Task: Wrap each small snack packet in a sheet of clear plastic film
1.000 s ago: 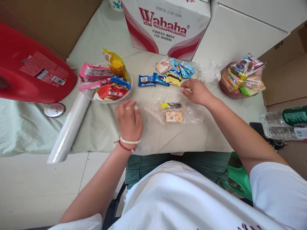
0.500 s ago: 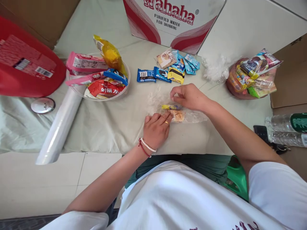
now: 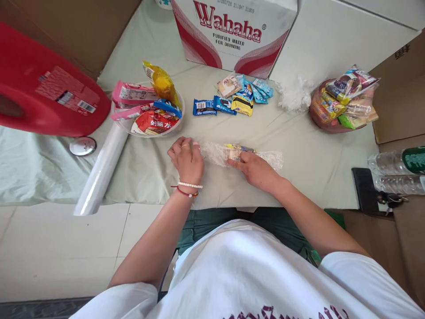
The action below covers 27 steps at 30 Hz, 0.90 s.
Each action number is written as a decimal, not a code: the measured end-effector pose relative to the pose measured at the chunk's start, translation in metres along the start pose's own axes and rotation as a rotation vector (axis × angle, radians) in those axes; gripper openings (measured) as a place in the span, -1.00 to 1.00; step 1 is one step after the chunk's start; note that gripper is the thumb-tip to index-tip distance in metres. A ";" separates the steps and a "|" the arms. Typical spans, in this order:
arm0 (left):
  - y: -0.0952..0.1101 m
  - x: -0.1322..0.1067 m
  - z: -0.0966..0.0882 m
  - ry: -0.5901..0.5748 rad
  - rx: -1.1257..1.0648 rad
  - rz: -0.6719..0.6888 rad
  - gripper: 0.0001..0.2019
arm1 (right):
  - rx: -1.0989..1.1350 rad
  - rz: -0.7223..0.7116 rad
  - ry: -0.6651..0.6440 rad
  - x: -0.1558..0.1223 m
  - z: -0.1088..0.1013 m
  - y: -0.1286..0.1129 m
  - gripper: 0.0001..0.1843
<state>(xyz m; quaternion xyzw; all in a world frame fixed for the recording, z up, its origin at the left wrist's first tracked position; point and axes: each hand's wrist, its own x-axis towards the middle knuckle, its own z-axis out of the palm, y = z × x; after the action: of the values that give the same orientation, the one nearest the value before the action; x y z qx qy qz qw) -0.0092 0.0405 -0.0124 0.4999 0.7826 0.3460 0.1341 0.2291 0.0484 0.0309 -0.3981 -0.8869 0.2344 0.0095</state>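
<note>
In the centre of the frame, a length of clear plastic film point(image 3: 214, 153) lies with its long axis running left to right, its right end slightly lower. Within it, a yellow-and-dark snack stick point(image 3: 245, 147) points the same way, tipping down slightly to the right; a pale biscuit packet point(image 3: 233, 153) with a barcode sits just below it.

The cloth-covered surface point(image 3: 308, 177) carries a Wahaha water carton point(image 3: 232, 37) at upper centre, blue and yellow snack packets point(image 3: 242, 105) below that, a clear bowl point(image 3: 151, 135) of snacks and a red jug point(image 3: 49, 84) at left, and a brown bowl point(image 3: 317, 119) of snacks at right. A film roll point(image 3: 101, 170) slants past the front edge, above pale floor tiles point(image 3: 69, 239).

The right hand point(image 3: 245, 162) is clamped on the film-covered biscuit packet, thumb along its near side. The left hand point(image 3: 186, 155), fingers curled, is at the film's left end; whether it pinches the film, I cannot tell.
</note>
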 end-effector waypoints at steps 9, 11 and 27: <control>0.028 -0.007 -0.003 -0.251 -0.179 0.081 -0.84 | 0.135 0.020 0.016 0.003 -0.015 0.000 -0.49; 0.034 -0.012 -0.011 -0.247 -0.328 -0.013 -0.84 | 0.130 0.020 0.015 0.005 -0.014 -0.002 -0.51; 0.060 -0.073 0.018 -0.330 0.149 0.670 -0.56 | 0.217 0.236 0.742 -0.063 0.020 0.011 -0.66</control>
<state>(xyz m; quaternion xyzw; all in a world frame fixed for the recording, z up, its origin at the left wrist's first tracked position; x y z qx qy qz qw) 0.0763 -0.0003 0.0051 0.7855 0.5666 0.2276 0.1011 0.2755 0.0021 0.0192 -0.5514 -0.7414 0.1667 0.3442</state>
